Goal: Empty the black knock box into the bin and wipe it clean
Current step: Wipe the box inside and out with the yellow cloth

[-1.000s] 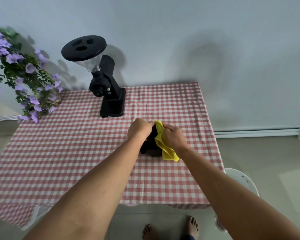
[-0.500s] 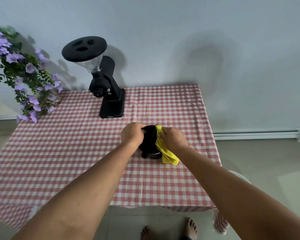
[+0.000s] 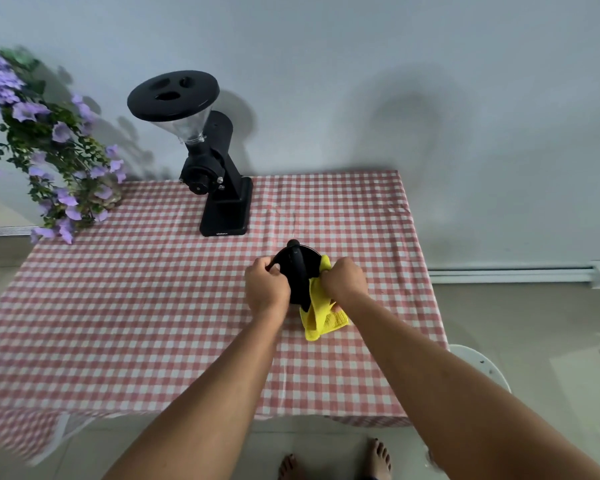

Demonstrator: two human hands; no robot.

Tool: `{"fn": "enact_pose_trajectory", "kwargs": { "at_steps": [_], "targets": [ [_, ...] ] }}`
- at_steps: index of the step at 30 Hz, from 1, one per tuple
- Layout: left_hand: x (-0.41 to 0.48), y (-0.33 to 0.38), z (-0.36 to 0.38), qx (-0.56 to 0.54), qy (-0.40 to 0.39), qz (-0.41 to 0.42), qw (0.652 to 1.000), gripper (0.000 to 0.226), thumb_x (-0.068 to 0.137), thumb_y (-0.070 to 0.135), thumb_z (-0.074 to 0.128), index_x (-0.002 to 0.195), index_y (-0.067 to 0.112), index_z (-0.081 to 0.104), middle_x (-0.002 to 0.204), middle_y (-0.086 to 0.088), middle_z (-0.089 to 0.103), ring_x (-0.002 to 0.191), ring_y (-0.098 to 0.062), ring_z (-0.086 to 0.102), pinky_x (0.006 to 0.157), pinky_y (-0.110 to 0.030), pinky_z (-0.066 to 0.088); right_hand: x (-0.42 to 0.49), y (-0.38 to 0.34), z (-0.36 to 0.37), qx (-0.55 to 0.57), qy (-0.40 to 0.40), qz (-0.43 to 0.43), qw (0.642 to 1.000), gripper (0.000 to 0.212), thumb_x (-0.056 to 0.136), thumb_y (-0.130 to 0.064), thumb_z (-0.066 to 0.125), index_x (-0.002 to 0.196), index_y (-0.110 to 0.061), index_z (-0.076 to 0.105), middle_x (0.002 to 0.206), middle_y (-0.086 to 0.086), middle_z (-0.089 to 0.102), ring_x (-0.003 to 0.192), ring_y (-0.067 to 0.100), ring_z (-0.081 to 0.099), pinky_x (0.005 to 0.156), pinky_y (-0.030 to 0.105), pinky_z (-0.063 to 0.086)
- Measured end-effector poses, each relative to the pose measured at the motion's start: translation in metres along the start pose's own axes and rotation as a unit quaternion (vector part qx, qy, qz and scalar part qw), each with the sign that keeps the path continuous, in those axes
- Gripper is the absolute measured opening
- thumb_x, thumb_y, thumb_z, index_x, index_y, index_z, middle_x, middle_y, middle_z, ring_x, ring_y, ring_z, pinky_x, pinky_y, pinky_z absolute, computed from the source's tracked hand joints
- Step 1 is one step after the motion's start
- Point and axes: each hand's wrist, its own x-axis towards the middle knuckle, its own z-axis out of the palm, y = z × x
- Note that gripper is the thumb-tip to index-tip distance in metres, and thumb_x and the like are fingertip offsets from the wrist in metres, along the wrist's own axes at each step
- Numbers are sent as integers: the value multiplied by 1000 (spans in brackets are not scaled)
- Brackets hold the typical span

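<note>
Knock box sits mid-table on the checked cloth, tilted on its side between both hands. Left hand grips its left rim, fingers curled tight on the box. Right hand presses a yellow rag against the box's right side, fingers closed on the rag; rag's loose end hangs down onto the cloth. Grinder stands behind, near the back edge, well apart from the box. Purple flowers at back left corner. White bin on the floor just off the table's right front corner, mostly hidden by the right forearm. Bare feet below the table edge.
</note>
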Motion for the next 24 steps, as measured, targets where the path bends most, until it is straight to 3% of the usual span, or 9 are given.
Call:
{"fn": "enact_pose_trajectory", "kwargs": {
  "at_steps": [4,6,8,10,14,17,20,22,24],
  "targets": [
    [-11,2,-3,-118,-24,-54,991,26,98,13,57,123,12,63,112,1,65,93,-16,65,71,-25,54,6,-6,-10,-57,39,-33,997,11,91,-9,46,82,-9,52,75,4,55,68,26,58,56,34,48],
    [-8,7,-10,-116,-91,-34,988,24,93,17,61,117,15,65,100,8,66,86,-10,65,73,-35,61,10,-4,-17,-111,56,-58,991,13,93,-14,46,85,-9,55,75,3,56,68,24,56,57,32,45],
    [2,12,-19,-106,-177,-12,978,31,90,31,63,119,21,64,106,5,68,97,-14,66,83,-41,59,13,-2,-23,-148,54,-88,984,20,93,-20,43,94,-12,62,81,3,60,68,23,57,55,30,43],
    [12,20,-28,-98,-261,-4,960,45,90,45,64,128,22,59,123,4,64,110,-13,59,82,-28,50,12,-4,-29,-186,41,-138,972,24,95,-25,41,102,-25,63,85,2,62,67,20,55,54,27,40],
    [24,35,-38,-58,-364,5,930,59,87,40,71,141,27,52,130,8,57,112,-11,56,77,-21,42,9,-7,-35,-341,78,-331,877,31,100,-28,38,128,-30,51,102,0,68,83,24,63,65,32,38],
    [32,39,-41,-34,-372,-10,928,59,79,32,80,134,27,59,119,0,69,105,-21,67,77,-33,56,12,-4,-39,-354,104,-437,820,35,96,-25,51,131,-24,52,105,-2,69,75,25,66,58,30,36],
    [30,39,-37,-9,-364,-1,931,62,68,25,81,127,26,63,109,-3,74,97,-25,72,81,-44,63,18,3,-39,-358,163,-507,767,46,71,-25,83,115,-23,68,91,-6,74,51,22,63,50,24,34],
    [24,38,-32,-8,-338,11,941,65,64,24,78,126,25,62,107,-1,73,97,-21,71,83,-45,63,21,9,-35,-349,175,-517,761,49,60,-23,89,106,-21,72,81,-5,74,48,20,62,48,23,39],
    [19,36,-31,-28,-311,1,950,60,64,23,75,122,23,64,106,-3,73,96,-22,71,80,-48,63,24,11,-32,-321,148,-493,795,40,73,-20,80,112,-20,67,86,-2,72,66,23,66,60,30,47]
  ]
}}
